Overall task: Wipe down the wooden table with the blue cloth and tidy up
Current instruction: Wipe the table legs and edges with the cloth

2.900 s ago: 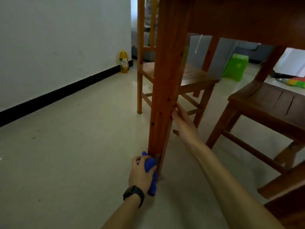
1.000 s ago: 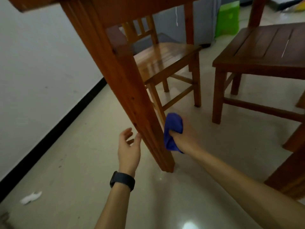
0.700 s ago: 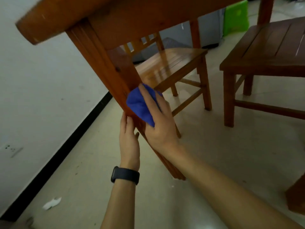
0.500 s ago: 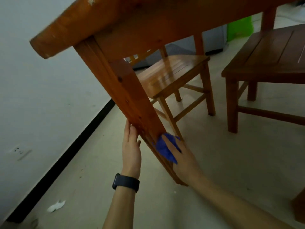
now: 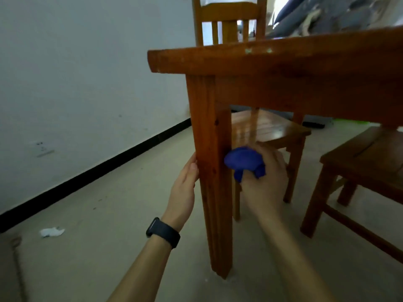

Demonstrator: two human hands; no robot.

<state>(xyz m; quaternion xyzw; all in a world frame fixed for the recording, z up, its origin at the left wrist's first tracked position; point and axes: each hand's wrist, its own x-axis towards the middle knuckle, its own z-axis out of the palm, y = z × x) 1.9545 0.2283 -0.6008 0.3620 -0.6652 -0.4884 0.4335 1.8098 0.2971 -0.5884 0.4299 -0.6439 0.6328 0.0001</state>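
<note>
The wooden table [image 5: 283,59] fills the upper right, and its near leg [image 5: 210,171] runs down the middle of the view. My right hand [image 5: 265,184] grips the bunched blue cloth [image 5: 244,161] and presses it against the right face of that leg, about halfway up. My left hand [image 5: 184,190], with a black band on the wrist, rests flat with straight fingers against the left face of the same leg and holds nothing.
A wooden chair [image 5: 268,129] stands behind the leg, tucked under the table. A second chair [image 5: 366,162] is at the right. A crumpled white scrap [image 5: 52,232] lies on the floor at left, near the white wall with its black skirting [image 5: 109,164].
The view has risen and levelled, so the table edge now shows. My right hand has slid the cloth up the leg from near its foot. My left hand stays against the leg.
</note>
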